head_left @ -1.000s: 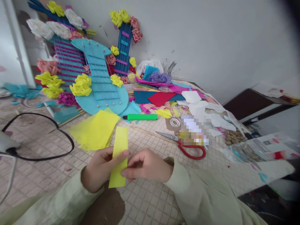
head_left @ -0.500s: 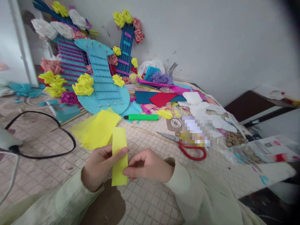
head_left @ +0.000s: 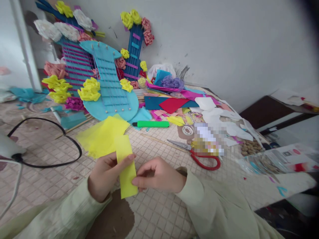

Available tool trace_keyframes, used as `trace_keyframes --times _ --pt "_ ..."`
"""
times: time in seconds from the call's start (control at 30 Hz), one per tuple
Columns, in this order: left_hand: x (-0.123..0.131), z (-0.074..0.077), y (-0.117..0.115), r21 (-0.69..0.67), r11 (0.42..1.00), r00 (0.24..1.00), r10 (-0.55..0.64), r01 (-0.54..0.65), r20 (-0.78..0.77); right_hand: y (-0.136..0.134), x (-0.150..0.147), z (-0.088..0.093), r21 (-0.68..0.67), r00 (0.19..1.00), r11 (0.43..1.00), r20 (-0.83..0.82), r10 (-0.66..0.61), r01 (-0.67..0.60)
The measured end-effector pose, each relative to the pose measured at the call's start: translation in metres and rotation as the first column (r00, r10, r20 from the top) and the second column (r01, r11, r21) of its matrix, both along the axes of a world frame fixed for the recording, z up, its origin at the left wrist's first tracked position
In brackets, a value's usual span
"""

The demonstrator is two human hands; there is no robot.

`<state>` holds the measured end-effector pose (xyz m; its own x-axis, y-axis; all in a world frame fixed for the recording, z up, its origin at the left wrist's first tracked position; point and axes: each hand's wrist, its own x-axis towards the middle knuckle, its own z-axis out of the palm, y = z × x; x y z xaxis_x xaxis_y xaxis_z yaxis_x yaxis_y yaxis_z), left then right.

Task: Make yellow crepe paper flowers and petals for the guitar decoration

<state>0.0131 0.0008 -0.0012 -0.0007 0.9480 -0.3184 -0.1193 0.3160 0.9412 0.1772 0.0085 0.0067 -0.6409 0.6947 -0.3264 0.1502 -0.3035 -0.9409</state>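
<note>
Between my two hands is a narrow strip of yellow paper (head_left: 126, 177), held nearly upright and leaning a little to the left at its top. My left hand (head_left: 106, 176) grips it at mid-height, thumb across the front and fingers behind. With thumb and fingertips, my right hand (head_left: 158, 176) pinches the strip's lower right edge. Just beyond lies a bigger piece of thin yellow paper (head_left: 99, 136), spread on the tiled surface. A green marker (head_left: 153, 124) rests behind the strip. Red-handled scissors (head_left: 205, 162) lie to the right, blades pointing left.
Decorated blue cardboard guitars (head_left: 112, 86) with paper flowers lean against the wall. Colored paper scraps (head_left: 174, 105) and purple yarn (head_left: 171, 82) are piled at the back. A black cable (head_left: 79, 149) loops on the left. Pebbles (head_left: 250, 147) and a plastic packet (head_left: 271, 159) lie at right.
The yellow strip has tilted, its top swinging left and its lower end shifting slightly right. Both hands keep their hold, almost in place.
</note>
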Motion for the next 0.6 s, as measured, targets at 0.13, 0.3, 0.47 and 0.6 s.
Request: trace_keyframes --times 0.13,0.3,0.47,0.6 --pt "-0.001 -0.001 0.001 -0.026 0.997 0.995 0.078 -0.076 0.066 0.0 0.001 -0.003 0.032 1.0 0.999 0.015 0.024 -0.024" --pt "0.0 0.003 0.003 -0.094 0.988 0.983 0.133 -0.122 0.128 0.0 0.002 -0.006 0.059 0.996 0.996 0.047 0.071 -0.074" --pt "0.0 0.014 0.008 -0.153 0.958 0.946 0.268 -0.242 0.184 -0.002 0.001 -0.002 0.108 0.988 0.985 0.091 0.128 -0.138" --pt "0.001 0.019 0.01 -0.151 0.942 0.925 0.324 -0.298 0.198 -0.003 0.001 0.0 0.117 0.988 0.984 0.092 0.123 -0.133"
